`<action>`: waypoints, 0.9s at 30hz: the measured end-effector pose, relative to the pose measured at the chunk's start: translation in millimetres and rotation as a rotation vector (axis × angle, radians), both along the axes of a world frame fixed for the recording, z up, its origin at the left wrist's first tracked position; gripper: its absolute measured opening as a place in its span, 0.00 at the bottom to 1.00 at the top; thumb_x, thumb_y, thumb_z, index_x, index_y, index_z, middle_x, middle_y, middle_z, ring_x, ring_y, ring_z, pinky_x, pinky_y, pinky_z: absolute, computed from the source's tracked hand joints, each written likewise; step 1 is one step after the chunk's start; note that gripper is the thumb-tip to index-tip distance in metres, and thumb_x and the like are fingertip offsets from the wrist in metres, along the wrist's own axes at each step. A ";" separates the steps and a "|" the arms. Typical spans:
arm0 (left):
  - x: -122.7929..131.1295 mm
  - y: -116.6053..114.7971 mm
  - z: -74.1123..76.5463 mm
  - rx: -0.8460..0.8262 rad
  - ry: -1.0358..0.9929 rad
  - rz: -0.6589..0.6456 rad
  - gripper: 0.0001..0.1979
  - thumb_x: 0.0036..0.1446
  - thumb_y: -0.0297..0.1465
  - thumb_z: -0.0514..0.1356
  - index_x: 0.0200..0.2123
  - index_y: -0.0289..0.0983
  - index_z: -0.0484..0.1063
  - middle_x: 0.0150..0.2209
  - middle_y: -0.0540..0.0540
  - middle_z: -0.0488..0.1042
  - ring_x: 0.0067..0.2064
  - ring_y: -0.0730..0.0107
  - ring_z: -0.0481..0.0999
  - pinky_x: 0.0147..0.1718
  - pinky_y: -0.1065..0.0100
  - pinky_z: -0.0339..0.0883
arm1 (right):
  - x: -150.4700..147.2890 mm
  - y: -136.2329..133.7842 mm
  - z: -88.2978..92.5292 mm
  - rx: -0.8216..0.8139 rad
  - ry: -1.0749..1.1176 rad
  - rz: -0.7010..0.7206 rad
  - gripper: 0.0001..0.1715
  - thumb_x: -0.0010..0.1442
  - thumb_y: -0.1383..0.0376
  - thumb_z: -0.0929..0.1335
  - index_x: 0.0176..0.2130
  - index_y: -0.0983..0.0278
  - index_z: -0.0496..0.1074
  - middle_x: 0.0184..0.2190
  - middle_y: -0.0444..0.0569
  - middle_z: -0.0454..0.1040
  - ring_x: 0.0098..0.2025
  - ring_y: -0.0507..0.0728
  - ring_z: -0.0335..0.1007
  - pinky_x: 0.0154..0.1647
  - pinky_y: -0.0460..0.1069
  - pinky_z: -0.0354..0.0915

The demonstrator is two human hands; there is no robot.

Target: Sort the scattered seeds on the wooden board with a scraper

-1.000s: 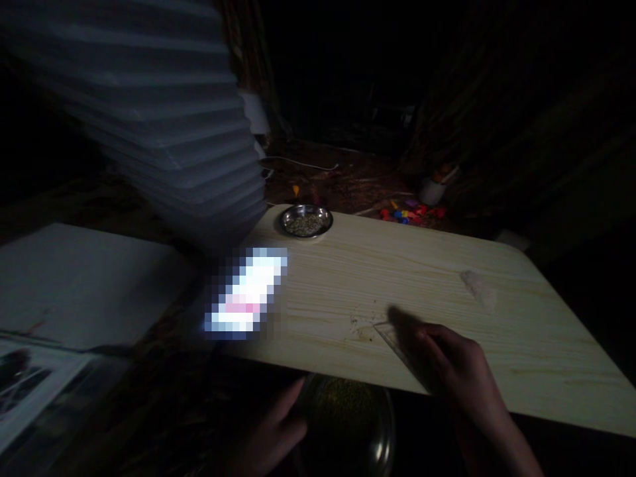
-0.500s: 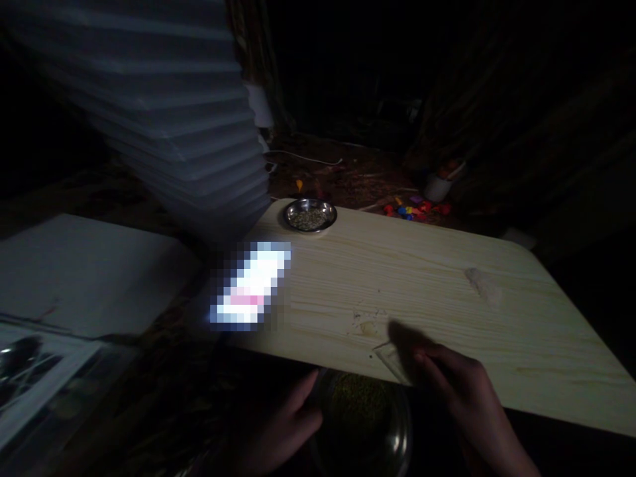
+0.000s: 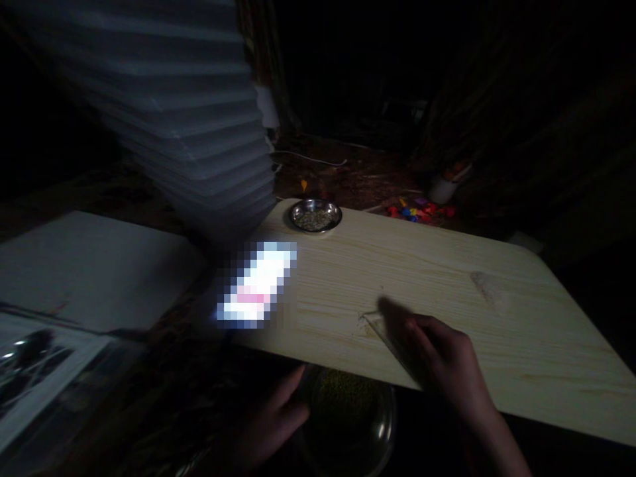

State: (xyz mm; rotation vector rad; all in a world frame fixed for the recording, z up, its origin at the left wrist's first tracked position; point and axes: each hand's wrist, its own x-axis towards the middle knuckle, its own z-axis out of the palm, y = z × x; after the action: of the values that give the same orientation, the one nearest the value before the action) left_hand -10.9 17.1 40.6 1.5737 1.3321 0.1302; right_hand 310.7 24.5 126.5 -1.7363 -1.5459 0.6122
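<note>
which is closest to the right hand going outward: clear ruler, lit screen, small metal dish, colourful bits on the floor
From the right hand:
1. Clear ruler, under its fingers.
2. Lit screen, to the left on the table.
3. Small metal dish, at the far table edge.
4. Colourful bits, beyond the table.

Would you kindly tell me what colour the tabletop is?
The tabletop is pale yellowish wood grain, seen best in the head view.

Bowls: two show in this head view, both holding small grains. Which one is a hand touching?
The large bowl below the table's near edge; the left hand rests on its rim. The small steel dish sits untouched at the far edge.
</note>
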 end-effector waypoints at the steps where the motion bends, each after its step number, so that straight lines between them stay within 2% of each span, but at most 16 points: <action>1: 0.3 0.4 2.1 0.001 -0.010 0.014 0.40 0.56 0.40 0.53 0.69 0.27 0.56 0.70 0.33 0.52 0.71 0.46 0.52 0.69 0.45 0.44 | -1.7 2.4 -0.4 -0.004 0.001 0.002 0.20 0.66 0.52 0.65 0.41 0.61 0.81 0.40 0.53 0.84 0.41 0.62 0.81 0.42 0.53 0.74; 3: 1.5 2.1 9.2 0.007 0.001 0.031 0.39 0.55 0.39 0.55 0.69 0.32 0.59 0.70 0.38 0.53 0.71 0.45 0.51 0.70 0.45 0.40 | -4.0 5.3 -1.2 -0.015 -0.003 0.009 0.20 0.66 0.52 0.65 0.42 0.61 0.80 0.40 0.52 0.84 0.42 0.62 0.81 0.42 0.53 0.73; 6: 2.5 4.1 15.3 0.002 0.013 0.031 0.37 0.54 0.38 0.56 0.68 0.35 0.61 0.69 0.41 0.56 0.70 0.45 0.54 0.69 0.44 0.41 | -5.7 7.6 -2.2 -0.024 -0.022 0.021 0.20 0.66 0.52 0.65 0.42 0.62 0.81 0.40 0.53 0.84 0.41 0.62 0.81 0.42 0.53 0.73; 10: -0.5 1.1 4.8 0.010 -0.021 0.046 0.38 0.56 0.39 0.53 0.69 0.33 0.59 0.70 0.38 0.55 0.70 0.45 0.54 0.69 0.43 0.44 | -7.3 8.7 -2.0 -0.036 -0.011 0.064 0.21 0.66 0.52 0.65 0.41 0.61 0.81 0.40 0.53 0.84 0.40 0.61 0.81 0.42 0.53 0.73; 13: -2.2 -1.1 -1.1 0.004 -0.087 0.030 0.39 0.57 0.40 0.52 0.70 0.33 0.56 0.71 0.39 0.53 0.71 0.44 0.52 0.69 0.42 0.42 | -6.9 8.3 -1.1 -0.032 -0.004 0.084 0.20 0.66 0.52 0.65 0.41 0.61 0.81 0.41 0.53 0.84 0.42 0.62 0.81 0.42 0.53 0.73; 21: -2.6 1.9 0.2 0.020 -0.093 0.047 0.42 0.55 0.44 0.51 0.69 0.28 0.56 0.70 0.34 0.54 0.70 0.41 0.54 0.68 0.40 0.44 | -7.8 11.9 -0.5 -0.008 -0.021 0.076 0.20 0.66 0.53 0.65 0.41 0.62 0.81 0.40 0.53 0.84 0.41 0.62 0.81 0.42 0.55 0.74; 24: -4.1 2.6 2.6 -0.021 -0.109 0.062 0.42 0.55 0.43 0.51 0.70 0.28 0.55 0.71 0.36 0.51 0.71 0.42 0.50 0.69 0.41 0.40 | -8.8 12.9 -0.1 -0.005 -0.036 0.063 0.21 0.66 0.52 0.65 0.41 0.63 0.81 0.40 0.54 0.84 0.40 0.62 0.81 0.42 0.55 0.74; 27: -5.6 4.1 6.6 -0.003 -0.135 0.072 0.42 0.54 0.41 0.51 0.69 0.27 0.56 0.70 0.36 0.53 0.70 0.44 0.53 0.69 0.43 0.42 | -5.8 11.8 0.1 -0.018 -0.046 0.039 0.21 0.65 0.52 0.65 0.41 0.62 0.81 0.39 0.53 0.84 0.40 0.62 0.81 0.41 0.54 0.74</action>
State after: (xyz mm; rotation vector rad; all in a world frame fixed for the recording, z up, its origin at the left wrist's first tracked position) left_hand -16.5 21.2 47.2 1.4886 1.2828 0.2738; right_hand 304.9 36.2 126.6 -1.7481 -1.6142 0.6117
